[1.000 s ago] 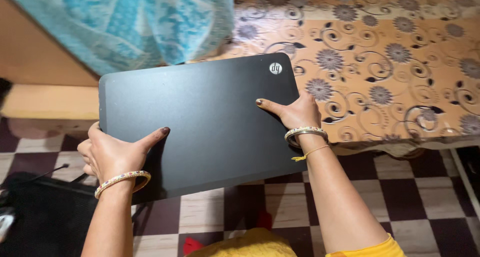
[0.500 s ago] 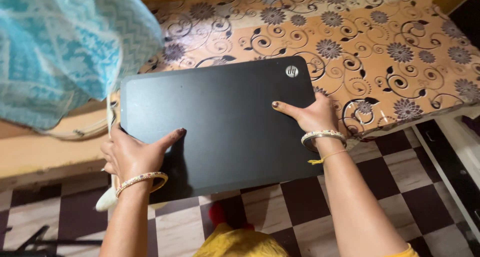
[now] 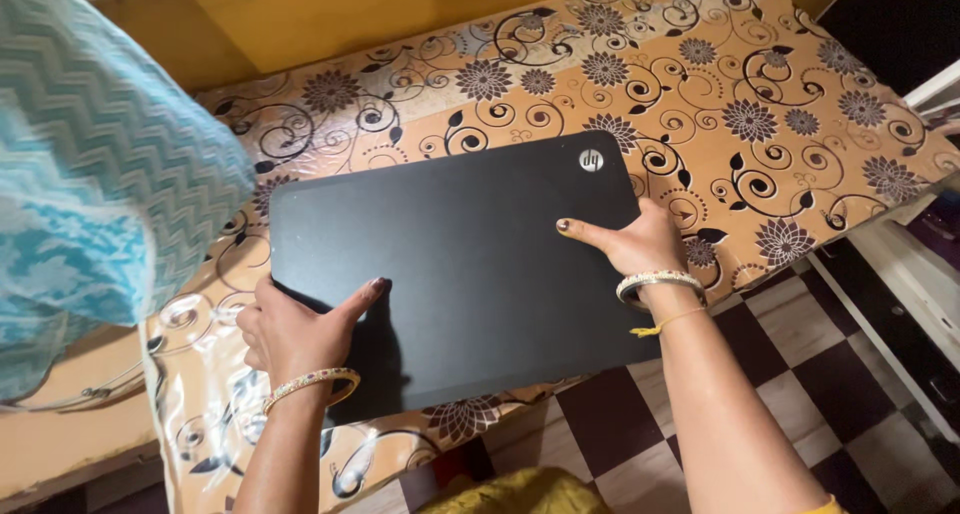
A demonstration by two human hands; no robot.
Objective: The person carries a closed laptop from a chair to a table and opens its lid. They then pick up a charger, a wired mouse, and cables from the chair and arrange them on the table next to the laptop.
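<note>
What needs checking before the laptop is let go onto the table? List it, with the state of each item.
1. Left hand grips the near left edge of the closed black laptop, thumb on the lid: ok.
2. Right hand holds the right edge, thumb on the lid: ok.
3. Laptop lid shut: ok.
4. Laptop fully over the table with the flowered cover: not ok, its near right corner juts past the edge above the checkered floor.
5. Laptop resting flat on the cover: cannot tell, the underside is hidden.
6. Blue zigzag cloth apart from the laptop: ok, it hangs to the left.
</note>
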